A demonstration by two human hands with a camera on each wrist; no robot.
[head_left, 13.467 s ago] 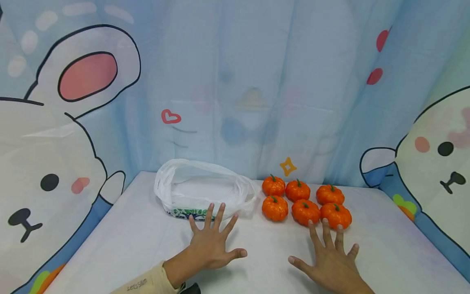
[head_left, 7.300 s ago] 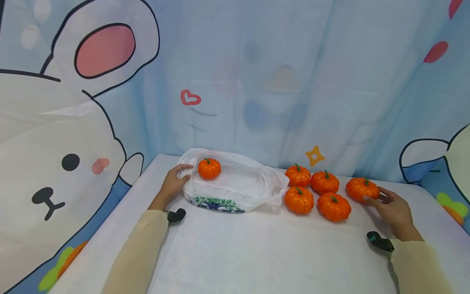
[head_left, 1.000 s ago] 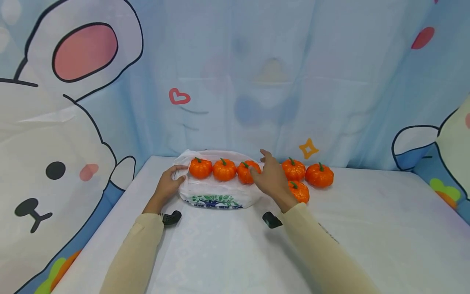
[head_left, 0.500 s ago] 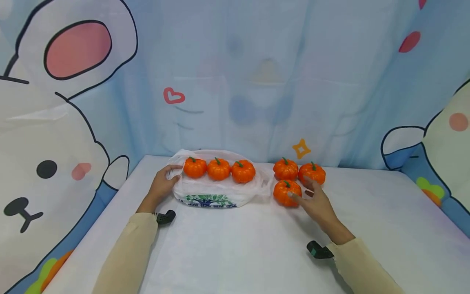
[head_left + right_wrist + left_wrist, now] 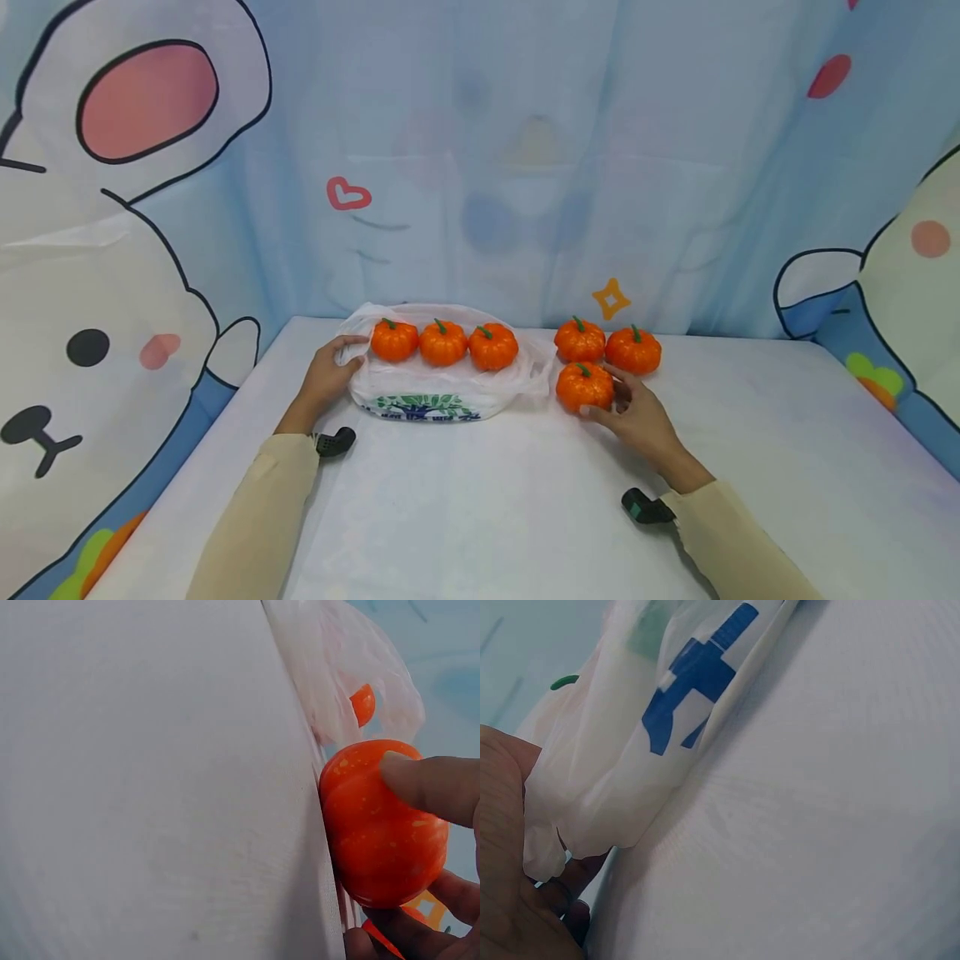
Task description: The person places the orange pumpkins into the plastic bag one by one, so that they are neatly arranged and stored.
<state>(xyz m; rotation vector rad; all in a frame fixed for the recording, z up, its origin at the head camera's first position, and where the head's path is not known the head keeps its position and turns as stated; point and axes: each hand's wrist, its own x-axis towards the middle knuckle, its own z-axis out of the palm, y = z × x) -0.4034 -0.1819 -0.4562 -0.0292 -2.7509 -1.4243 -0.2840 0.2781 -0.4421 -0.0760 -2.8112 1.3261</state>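
A white plastic bag [image 5: 450, 395] with a green and blue tree print lies at the back of the table, its mouth spread. Three orange toy pumpkins with green stems sit in a row in it: the left one [image 5: 394, 340], the middle one [image 5: 442, 343] and the right one [image 5: 492, 347]. My left hand [image 5: 326, 380] holds the bag's left edge between thumb and fingers. Right of the bag, my right hand [image 5: 640, 422] grips the front pumpkin [image 5: 584, 387], thumb on its near side [image 5: 384, 825]. Two more pumpkins, one left [image 5: 580, 341] and one right [image 5: 633, 351], stand behind it.
The table [image 5: 480, 517] has a white cloth cover. A light blue curtain [image 5: 480, 150] with cartoon bears hangs right behind its back edge. Small black devices sit at my left wrist [image 5: 335, 442] and right wrist [image 5: 647, 507].
My right hand has left the third pumpkin in the bag, moved right and closed round the front loose pumpkin. My left hand stays on the bag's edge.
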